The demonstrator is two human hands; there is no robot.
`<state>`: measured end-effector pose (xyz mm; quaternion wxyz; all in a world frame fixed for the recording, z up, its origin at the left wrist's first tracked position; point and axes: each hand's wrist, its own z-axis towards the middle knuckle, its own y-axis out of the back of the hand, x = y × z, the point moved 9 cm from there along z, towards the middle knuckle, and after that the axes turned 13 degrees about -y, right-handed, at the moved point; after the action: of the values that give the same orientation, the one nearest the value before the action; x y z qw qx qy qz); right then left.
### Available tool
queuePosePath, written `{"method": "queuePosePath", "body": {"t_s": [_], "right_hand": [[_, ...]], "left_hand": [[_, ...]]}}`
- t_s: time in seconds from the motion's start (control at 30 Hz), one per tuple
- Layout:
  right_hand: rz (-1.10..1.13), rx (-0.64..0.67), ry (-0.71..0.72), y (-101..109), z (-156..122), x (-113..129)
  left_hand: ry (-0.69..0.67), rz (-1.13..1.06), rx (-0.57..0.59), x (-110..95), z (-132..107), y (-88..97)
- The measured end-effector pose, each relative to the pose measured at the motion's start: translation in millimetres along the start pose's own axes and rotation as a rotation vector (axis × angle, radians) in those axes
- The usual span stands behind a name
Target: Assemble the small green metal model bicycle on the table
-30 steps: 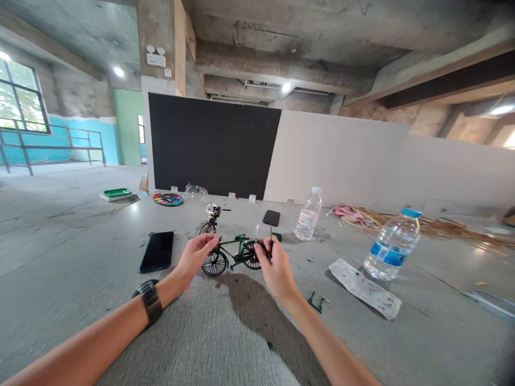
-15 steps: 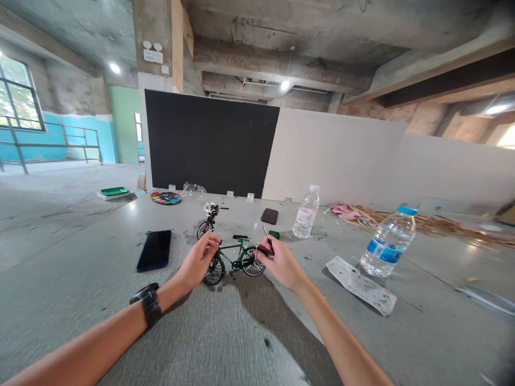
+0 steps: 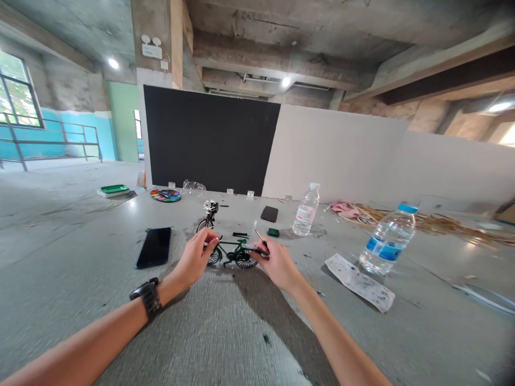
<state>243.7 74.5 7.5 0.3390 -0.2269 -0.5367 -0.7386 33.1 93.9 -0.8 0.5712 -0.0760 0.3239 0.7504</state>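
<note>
A small green model bicycle (image 3: pixel 230 252) stands between my hands, its wheels on or just above the grey surface. My left hand (image 3: pixel 198 256) is closed with thumb and fingers pinched on its handlebar at the front. My right hand (image 3: pixel 277 261) is closed at the rear rack and holds a slim stick-like tool (image 3: pixel 260 236) with a dark lower part; its exact kind is unclear. The right fingertips touch or nearly touch the bicycle's rear. Behind my left hand stands a second, black model bicycle (image 3: pixel 210 213), partly hidden. A small green block (image 3: pixel 273 232) lies beyond my right hand.
A dark phone (image 3: pixel 154 247) lies at left, a smaller dark flat object (image 3: pixel 269 214) behind. Two bottles, one clear (image 3: pixel 306 212) and one blue-capped (image 3: pixel 388 244), stand at right by a printed paper strip (image 3: pixel 360 282). A paint palette (image 3: pixel 166 195) sits near the black panel (image 3: pixel 209 142).
The green bicycle has turned slightly, its rear wheel shifting left and up in view. My right hand has moved a little left, and its tool leans further left. My left hand keeps hold.
</note>
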Motion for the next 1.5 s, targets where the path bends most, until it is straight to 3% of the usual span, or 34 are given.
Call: {"method": "queuePosePath", "body": {"t_s": [0.17, 0.3, 0.5, 0.6, 0.73, 1.0, 1.07, 1.13, 1.2, 1.27, 1.37, 1.5], "right_hand": [[-0.040, -0.006, -0.027, -1.1, -0.1, -4.1], [-0.017, 0.061, -0.040, -1.3, -6.4, 3.0], [-0.130, -0.108, 0.112, 17.2, -3.4, 40.3], [-0.157, -0.044, 0.202, 11.6, 7.5, 64.1], [-0.201, 0.099, 0.207, -6.7, 18.1, 76.1], [-0.139, 0.050, 0.083, -20.6, 17.6, 60.4], [-0.127, 0.131, 0.014, -22.2, 26.6, 56.0], [-0.079, 0.290, -0.040, -27.1, 37.3, 52.7], [-0.005, 0.463, -0.057, -32.7, 45.9, 51.0], [0.043, 0.535, -0.035, -33.9, 53.8, 48.5], [0.082, 0.577, -0.029, -39.4, 58.5, 36.2], [0.105, 0.482, -0.033, -40.0, 57.8, 17.1]], "left_hand": [[0.054, -0.095, 0.020, 6.8, -1.2, -3.8], [0.080, -0.152, 0.017, 13.2, -2.0, -6.6], [0.119, -0.154, 0.009, 16.2, -3.0, -8.2], [0.123, -0.136, 0.034, 13.9, -2.5, -9.6], [0.113, -0.117, 0.039, 13.7, -2.7, -9.4], [0.100, -0.103, 0.035, 12.2, -3.2, -8.8], [0.107, -0.093, 0.040, 11.1, -3.3, -8.5], [0.116, -0.087, 0.049, 10.1, -3.7, -8.7], [0.115, -0.086, 0.048, 8.9, -3.8, -8.2], [0.112, -0.082, 0.035, 8.2, -3.7, -6.8], [0.105, -0.075, 0.038, 7.6, -3.2, -6.3], [0.084, -0.060, 0.062, 4.6, -1.9, -5.9]]}}
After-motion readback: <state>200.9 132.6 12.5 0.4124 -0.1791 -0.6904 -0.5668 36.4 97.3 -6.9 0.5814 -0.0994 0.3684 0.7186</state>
